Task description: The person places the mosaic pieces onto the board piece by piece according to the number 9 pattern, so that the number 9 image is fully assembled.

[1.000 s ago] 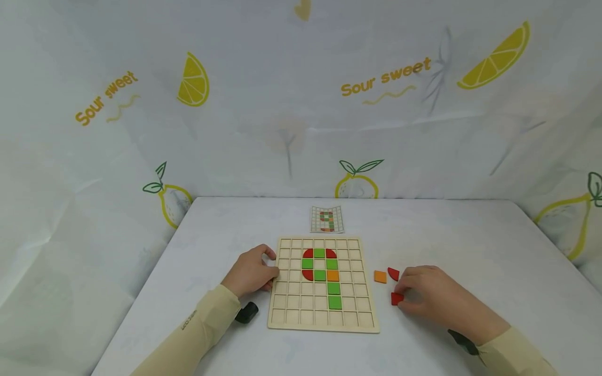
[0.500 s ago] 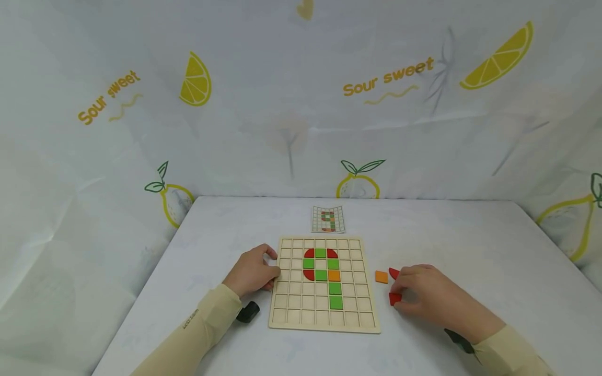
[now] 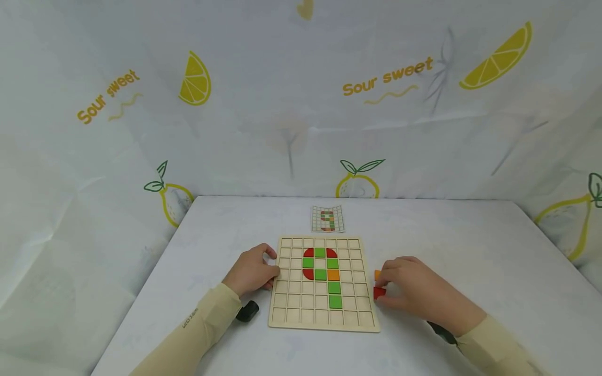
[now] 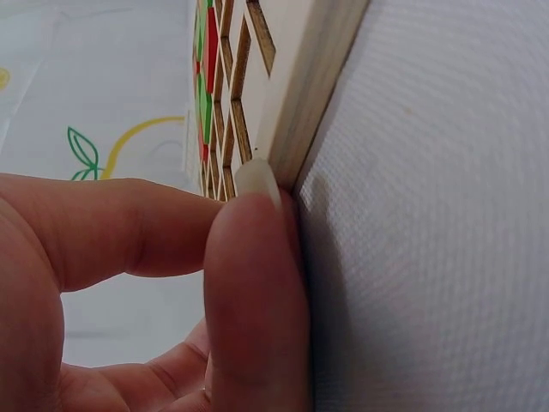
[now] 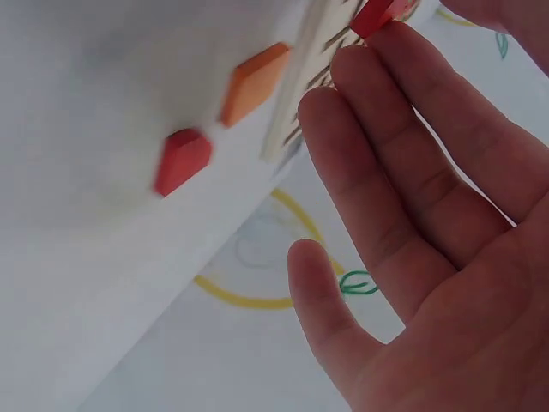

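Observation:
A pale wooden grid board (image 3: 301, 303) lies flat in the head view. Green, red and orange tiles fill some of its cells in a 9-like figure. My left hand (image 3: 251, 271) holds the board's left edge; in the left wrist view the thumb (image 4: 257, 283) touches the rim, with the index finger beside it. Just off the board's right edge, my right hand (image 3: 418, 292) pinches a red tile (image 3: 379, 293) between thumb and fingers. That tile (image 5: 375, 15) shows at the fingertips in the right wrist view, with the other fingers extended.
An orange tile (image 3: 377, 274), partly covered by my right hand, lies right of the board. Near it, a loose red tile (image 5: 183, 160) shows in the right wrist view. A printed pattern card (image 3: 327, 219) sits behind the board. A lemon-print cloth (image 3: 263, 136) hangs behind the table.
My right hand has moved left with the red tile, from beside the loose tiles to near the board's right edge. The left hand has stayed at the board.

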The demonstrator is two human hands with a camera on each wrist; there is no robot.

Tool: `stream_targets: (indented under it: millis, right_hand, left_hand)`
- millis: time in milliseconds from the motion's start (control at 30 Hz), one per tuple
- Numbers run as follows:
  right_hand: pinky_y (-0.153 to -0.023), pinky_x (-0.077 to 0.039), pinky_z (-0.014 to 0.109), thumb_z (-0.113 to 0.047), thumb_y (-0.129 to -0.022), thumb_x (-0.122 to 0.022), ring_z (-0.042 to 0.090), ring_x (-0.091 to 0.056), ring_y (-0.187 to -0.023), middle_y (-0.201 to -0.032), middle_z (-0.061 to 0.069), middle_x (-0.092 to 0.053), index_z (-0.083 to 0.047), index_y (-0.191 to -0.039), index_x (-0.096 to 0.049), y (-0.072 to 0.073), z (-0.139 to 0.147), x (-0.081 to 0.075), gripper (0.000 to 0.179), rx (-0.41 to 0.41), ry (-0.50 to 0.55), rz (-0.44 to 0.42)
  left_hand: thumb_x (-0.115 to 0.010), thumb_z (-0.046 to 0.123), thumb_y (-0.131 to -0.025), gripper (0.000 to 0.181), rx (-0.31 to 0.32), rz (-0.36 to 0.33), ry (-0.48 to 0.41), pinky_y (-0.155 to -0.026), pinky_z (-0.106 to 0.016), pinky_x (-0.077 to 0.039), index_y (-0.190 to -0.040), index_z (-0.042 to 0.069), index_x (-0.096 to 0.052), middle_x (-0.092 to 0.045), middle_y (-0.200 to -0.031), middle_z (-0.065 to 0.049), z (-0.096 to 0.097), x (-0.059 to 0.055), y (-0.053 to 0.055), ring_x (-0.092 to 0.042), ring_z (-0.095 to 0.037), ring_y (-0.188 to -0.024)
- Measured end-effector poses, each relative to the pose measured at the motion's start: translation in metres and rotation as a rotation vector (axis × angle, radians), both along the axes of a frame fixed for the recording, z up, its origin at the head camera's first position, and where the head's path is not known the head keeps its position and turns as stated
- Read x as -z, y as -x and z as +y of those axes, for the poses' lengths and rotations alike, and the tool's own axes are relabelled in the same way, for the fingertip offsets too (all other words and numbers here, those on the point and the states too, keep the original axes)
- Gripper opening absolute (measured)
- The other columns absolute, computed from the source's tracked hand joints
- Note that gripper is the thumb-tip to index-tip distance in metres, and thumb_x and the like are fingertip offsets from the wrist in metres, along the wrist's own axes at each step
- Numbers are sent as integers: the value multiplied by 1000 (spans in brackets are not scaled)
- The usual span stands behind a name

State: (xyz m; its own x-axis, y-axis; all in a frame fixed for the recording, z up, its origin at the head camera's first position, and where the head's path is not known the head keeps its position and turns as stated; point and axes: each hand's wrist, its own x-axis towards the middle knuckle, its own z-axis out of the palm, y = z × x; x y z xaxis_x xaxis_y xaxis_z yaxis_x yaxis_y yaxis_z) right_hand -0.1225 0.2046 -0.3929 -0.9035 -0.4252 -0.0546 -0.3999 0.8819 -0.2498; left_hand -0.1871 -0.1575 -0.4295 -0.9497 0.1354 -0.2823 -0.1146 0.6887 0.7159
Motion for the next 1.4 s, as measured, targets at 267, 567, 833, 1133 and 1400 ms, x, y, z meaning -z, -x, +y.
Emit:
stream_targets:
  millis: [267,567,833,1133,1400]
  right_hand:
    - [-112,-49,52,-35,-85,-92,8,-62,-97,-88,-24,-64,-34,-90,-79,2,-30,-4,13,-90,30,11]
    - [-112,-48,52,-34,-86,-89,5,-61,-93,-87,-23,-65,-31,-90,-81,-2,-57,-1,10,-208,24,46]
    - [-108,-49,50,-30,-84,-89,-2,-57,-83,-80,-22,-62,-30,-85,-80,-8,-68,3,9,-287,51,92]
    - [-105,-50,47,-25,-84,-85,-1,-57,-82,-80,-19,-62,-27,-85,-80,-10,-72,8,6,-347,28,155]
    - [-107,-50,51,-28,-84,-88,2,-60,-84,-81,-19,-61,-27,-85,-79,-12,-76,11,9,-331,-18,154]
  left_hand:
    - [-70,14,-92,30,4,-8,-11,-66,-29,-50,-121,11,-64,-72,-72,-5,0,1,1,-70,-16,-58]
    - [-71,14,-91,31,-1,-11,-6,-66,-29,-51,-121,11,-64,-72,-72,-5,0,-2,1,-70,-16,-59]
    - [-71,14,-91,31,-3,-10,0,-66,-28,-50,-120,11,-64,-71,-71,-5,0,-3,0,-70,-15,-59]
    - [-70,14,-92,30,3,-4,-6,-66,-28,-51,-120,11,-64,-72,-70,-4,-1,-1,2,-70,-15,-58]
    - [-71,16,-91,30,-2,-9,8,-67,-29,-50,-121,12,-64,-71,-70,-4,-1,1,3,-70,-15,-58]
